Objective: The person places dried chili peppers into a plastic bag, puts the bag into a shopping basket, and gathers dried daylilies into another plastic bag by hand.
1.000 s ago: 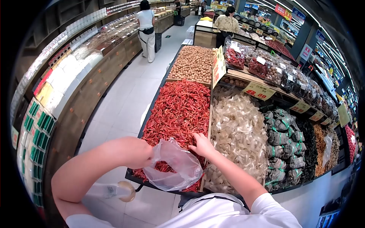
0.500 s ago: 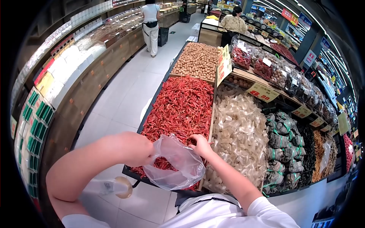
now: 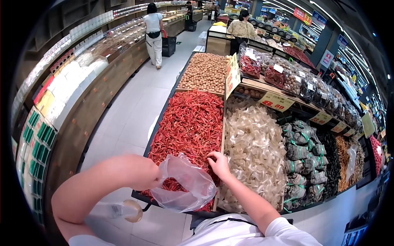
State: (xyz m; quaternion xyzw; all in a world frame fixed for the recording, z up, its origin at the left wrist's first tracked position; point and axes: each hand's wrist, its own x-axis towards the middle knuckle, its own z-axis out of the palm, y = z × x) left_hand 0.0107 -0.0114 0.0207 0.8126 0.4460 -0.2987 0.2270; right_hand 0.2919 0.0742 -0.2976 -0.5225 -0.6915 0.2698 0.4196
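Observation:
My left hand [image 3: 144, 175] is closed on the rim of a clear plastic bag [image 3: 180, 200]. The bag hangs with its mouth spread over the near end of a bin of dried red chilies [image 3: 186, 127]. Some red shows inside or through the bag; I cannot tell which. Close to the bin's right edge, my right hand [image 3: 218, 164] reaches down to the chilies, its fingers bent in a pinch at their surface. Any chilies between those fingertips are hardly visible.
Walnuts [image 3: 203, 74] fill the section behind the chilies. To the right lie pale translucent dried pieces [image 3: 254, 151] and dark bundles tied with green [image 3: 297, 153]. A price sign [image 3: 276, 101] stands above them. A person [image 3: 154, 37] with a black basket [image 3: 168, 46] is in the aisle.
The view has shifted slightly. My right hand remains at the chilies with its fingers drawn closer together. My left hand still holds the bag, whose mouth stays open.

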